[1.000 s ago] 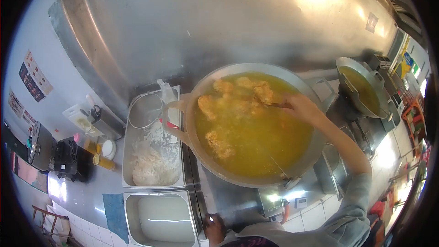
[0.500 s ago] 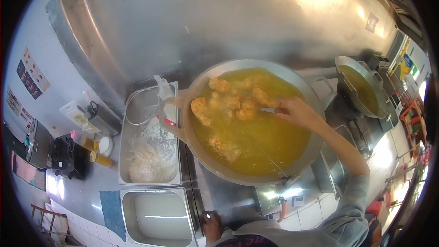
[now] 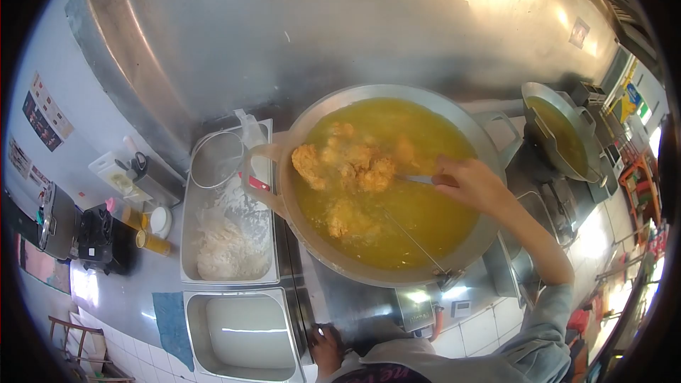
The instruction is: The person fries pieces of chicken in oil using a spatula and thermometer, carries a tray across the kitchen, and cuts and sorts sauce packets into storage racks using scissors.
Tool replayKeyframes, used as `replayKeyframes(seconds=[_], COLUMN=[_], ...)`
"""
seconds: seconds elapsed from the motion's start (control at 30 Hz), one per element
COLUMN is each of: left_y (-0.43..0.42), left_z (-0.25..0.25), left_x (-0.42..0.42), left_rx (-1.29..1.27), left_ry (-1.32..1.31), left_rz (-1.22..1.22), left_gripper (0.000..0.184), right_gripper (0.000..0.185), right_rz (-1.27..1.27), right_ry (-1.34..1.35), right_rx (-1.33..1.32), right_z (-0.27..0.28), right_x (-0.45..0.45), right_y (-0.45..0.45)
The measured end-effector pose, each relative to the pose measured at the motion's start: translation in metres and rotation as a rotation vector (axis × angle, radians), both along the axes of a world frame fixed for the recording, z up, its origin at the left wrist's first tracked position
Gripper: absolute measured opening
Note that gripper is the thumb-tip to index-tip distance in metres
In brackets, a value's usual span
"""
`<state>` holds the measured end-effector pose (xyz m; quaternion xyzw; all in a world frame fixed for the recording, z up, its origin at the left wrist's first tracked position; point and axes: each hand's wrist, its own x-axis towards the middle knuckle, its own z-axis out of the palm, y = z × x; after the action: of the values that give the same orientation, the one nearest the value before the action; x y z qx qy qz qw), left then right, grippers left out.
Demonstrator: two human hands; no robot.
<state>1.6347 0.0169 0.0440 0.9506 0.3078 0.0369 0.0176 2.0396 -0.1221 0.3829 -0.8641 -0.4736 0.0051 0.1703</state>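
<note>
A wide metal wok [image 3: 397, 278] holds yellow oil [image 3: 425, 135] and several battered, golden fried pieces [image 3: 372, 170]. My right hand [image 3: 468, 183] is closed around the handle of a metal utensil [image 3: 417, 179], reaching over the oil from the right. The utensil's far end is hidden at the clustered pieces, so its kind does not show. Low in view, my left hand [image 3: 327, 350] is by the counter edge, left of my body. Its fingers are curled around something dark that I cannot make out.
Left of the wok stand a tray of white flour [image 3: 230, 248] with a round sieve [image 3: 217, 161], and a pan of cloudy liquid [image 3: 245, 340]. A thin rod [image 3: 415, 241] slants into the oil from a clip on the rim. A second wok [image 3: 560, 135] stands right.
My right hand and the utensil have shifted slightly right and down. The fried pieces have moved, with the upper ones sinking or drifting closer to the middle cluster. My left hand stays put.
</note>
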Motion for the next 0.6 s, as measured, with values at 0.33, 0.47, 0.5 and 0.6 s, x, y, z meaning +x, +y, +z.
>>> replayKeyframes(seconds=[0.33,0.47,0.5,0.6], left_y=[-0.001,0.000,-0.001,0.000], left_z=[0.000,0.003,0.003,0.008], left_x=[0.003,0.002,0.002,0.004], left_rx=[-0.009,-0.048,-0.065,-0.071], left_ry=[-0.019,-0.023,-0.036,-0.061], left_rz=[0.005,-0.010,-0.004,-0.014], left_gripper=[0.029,0.032,0.033,0.034], right_gripper=[0.026,0.025,0.024,0.020], right_rz=[-0.012,-0.073,-0.107,-0.130], right_ry=[0.015,0.103,0.145,0.196], right_rx=[0.003,0.058,0.089,0.061], right_z=[0.017,0.026,0.027,0.034], right_x=[-0.010,-0.013,-0.014,-0.014], right_y=[-0.011,-0.017,-0.018,-0.027])
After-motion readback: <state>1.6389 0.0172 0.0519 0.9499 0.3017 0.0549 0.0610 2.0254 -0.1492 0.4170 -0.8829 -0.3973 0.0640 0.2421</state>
